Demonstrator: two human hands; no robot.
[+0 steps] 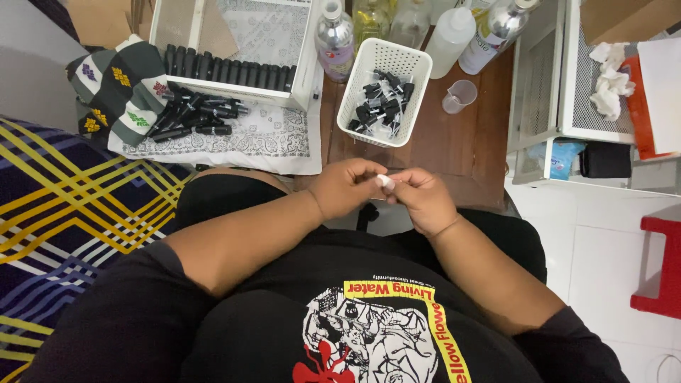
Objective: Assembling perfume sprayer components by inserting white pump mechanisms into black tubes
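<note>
White and small, the piece [385,181] sits pinched between both hands above the lap: left hand [345,188] and right hand [423,198] each closed on it, perhaps a cap. Steady fingertip pressure suits it. The white basket [420,79] and measuring cup [460,95] lie ahead, well apart; open wood [454,152] lies between.

Small white piece [385,181], rounded, mostly hidden, pinched between fingers of both hands, above the lap.
</note>
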